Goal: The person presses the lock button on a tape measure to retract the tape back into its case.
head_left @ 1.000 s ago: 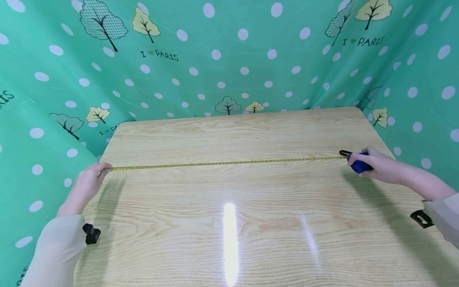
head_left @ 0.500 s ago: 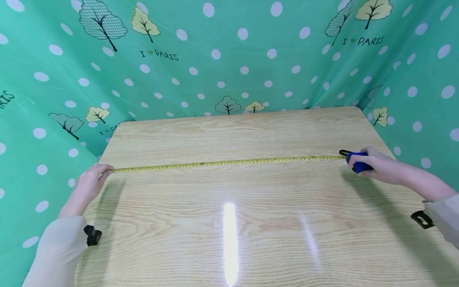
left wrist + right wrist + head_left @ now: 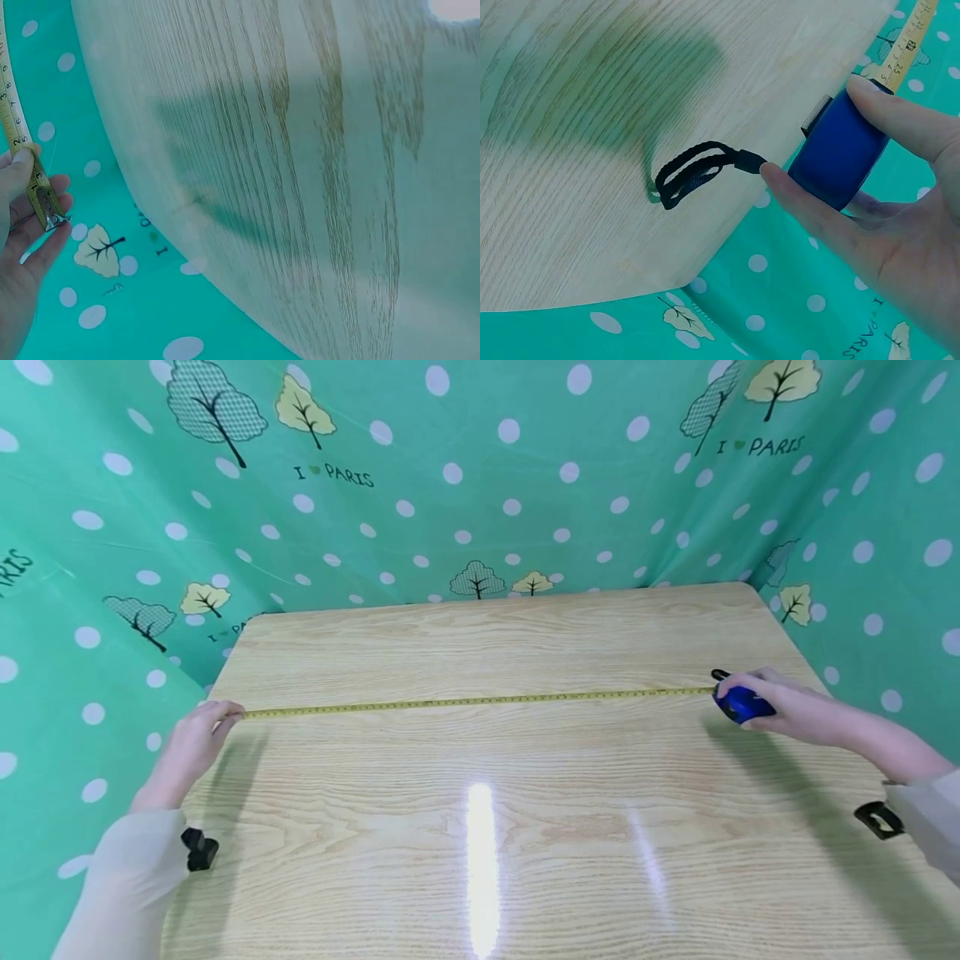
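A yellow tape measure blade (image 3: 480,700) stretches across the table between my two hands. My left hand (image 3: 197,735) pinches its end at the table's left side. In the left wrist view the thumb presses on the blade, and the metal end hook (image 3: 54,219) lies against the fingers. My right hand (image 3: 780,700) grips the blue tape measure case (image 3: 742,702) near the right side. The right wrist view has the thumb on top of the case (image 3: 840,150), close to where the blade comes out. A black wrist strap (image 3: 697,171) dangles from the case.
The wood-grain table (image 3: 570,760) has rounded far corners and a bright light reflection near its front. A green curtain (image 3: 420,485) with white dots and trees hangs behind and at both sides. Black clips (image 3: 201,849) sit at the sleeves.
My left hand has shifted slightly right with the blade end. The right hand has moved a little left and turned the case, so more of its blue side shows.
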Tool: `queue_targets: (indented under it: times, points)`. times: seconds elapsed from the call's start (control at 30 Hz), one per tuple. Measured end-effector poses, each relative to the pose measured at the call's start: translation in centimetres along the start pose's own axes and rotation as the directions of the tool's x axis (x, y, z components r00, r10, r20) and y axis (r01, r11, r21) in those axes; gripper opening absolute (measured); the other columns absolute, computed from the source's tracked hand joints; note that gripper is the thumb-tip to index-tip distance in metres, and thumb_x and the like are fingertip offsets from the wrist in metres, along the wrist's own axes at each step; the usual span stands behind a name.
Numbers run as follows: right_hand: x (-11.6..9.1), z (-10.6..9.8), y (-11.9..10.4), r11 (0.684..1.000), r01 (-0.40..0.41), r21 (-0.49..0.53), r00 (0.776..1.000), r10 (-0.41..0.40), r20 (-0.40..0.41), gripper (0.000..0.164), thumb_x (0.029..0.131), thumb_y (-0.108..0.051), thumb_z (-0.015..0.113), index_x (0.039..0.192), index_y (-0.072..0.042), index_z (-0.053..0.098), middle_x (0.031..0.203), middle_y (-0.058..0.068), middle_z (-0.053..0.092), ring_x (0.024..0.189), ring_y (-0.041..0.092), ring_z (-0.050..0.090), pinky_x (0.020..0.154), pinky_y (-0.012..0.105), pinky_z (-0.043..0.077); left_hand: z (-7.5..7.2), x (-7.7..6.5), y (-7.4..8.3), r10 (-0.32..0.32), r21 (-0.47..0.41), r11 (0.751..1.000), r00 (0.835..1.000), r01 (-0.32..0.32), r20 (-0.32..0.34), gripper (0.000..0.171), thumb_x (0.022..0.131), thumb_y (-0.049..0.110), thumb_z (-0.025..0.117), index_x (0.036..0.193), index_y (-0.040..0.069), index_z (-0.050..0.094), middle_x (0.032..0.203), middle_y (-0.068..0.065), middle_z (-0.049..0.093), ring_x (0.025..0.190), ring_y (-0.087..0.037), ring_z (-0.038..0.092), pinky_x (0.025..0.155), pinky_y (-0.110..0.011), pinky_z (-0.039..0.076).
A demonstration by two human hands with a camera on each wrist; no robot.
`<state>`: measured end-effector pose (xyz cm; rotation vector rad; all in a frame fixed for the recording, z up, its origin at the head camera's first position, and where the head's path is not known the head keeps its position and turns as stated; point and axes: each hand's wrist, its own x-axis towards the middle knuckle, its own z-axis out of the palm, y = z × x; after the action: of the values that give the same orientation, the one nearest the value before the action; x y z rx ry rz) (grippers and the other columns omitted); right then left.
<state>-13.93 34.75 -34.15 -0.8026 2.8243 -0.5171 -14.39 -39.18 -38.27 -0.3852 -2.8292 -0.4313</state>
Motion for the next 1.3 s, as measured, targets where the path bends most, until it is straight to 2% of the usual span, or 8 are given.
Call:
queue_targets:
  times: [0.27, 0.53, 0.77, 1.3]
  points:
    - [0.03, -0.1, 0.07, 0.999, -0.04, 0.021, 0.999, 0.04, 0.0, 0.062, 0.072, 0.002, 0.07, 0.123, -0.005, 0.034, 0.109, 0.032, 0.04, 0.092, 0.05, 0.048, 0.061, 0.046, 0.051, 0.05, -0.22, 0.21, 0.002, 0.002, 1.0, 1.0, -0.002, -0.024, 0.009, 0.084, -0.007, 0.054, 0.091, -0.005, 0.057, 0.084, -0.021, 0.056, 0.079, -0.036, 0.051, 0.064, -0.047, 0.043]
    - [-0.06, -0.24, 0.27, 0.994, -0.096, 0.044, 0.995, 0.095, 0.022, 0.06, 0.075, -0.002, 0.068, 0.125, 0.0, 0.034, 0.111, 0.03, 0.037, 0.091, 0.048, 0.049, 0.061, 0.045, 0.051, -0.04, -0.3, 0.19, -0.02, 0.003, 1.0, 1.0, 0.02, -0.004, 0.01, 0.084, -0.008, 0.052, 0.092, -0.005, 0.057, 0.086, -0.021, 0.055, 0.08, -0.036, 0.05, 0.065, -0.046, 0.042]
    - [0.0, -0.23, 0.34, 0.995, -0.091, 0.044, 0.996, 0.09, 0.018, 0.06, 0.075, -0.004, 0.069, 0.125, 0.002, 0.037, 0.111, 0.029, 0.037, 0.091, 0.048, 0.049, 0.062, 0.047, 0.051, -0.01, -0.38, 0.22, -0.035, 0.009, 0.999, 0.999, 0.035, -0.003, 0.01, 0.084, -0.007, 0.052, 0.093, -0.005, 0.057, 0.086, -0.021, 0.055, 0.08, -0.036, 0.05, 0.065, -0.046, 0.042]
    - [0.1, -0.1, 0.21, 0.996, -0.067, 0.054, 0.998, 0.068, -0.009, 0.059, 0.075, -0.007, 0.07, 0.125, 0.003, 0.039, 0.11, 0.028, 0.038, 0.091, 0.046, 0.049, 0.062, 0.047, 0.05, 0.28, -0.16, 0.99, -0.015, 0.005, 1.0, 1.0, 0.015, -0.008, 0.01, 0.085, -0.005, 0.053, 0.093, -0.005, 0.058, 0.085, -0.021, 0.057, 0.08, -0.036, 0.051, 0.065, -0.048, 0.043]
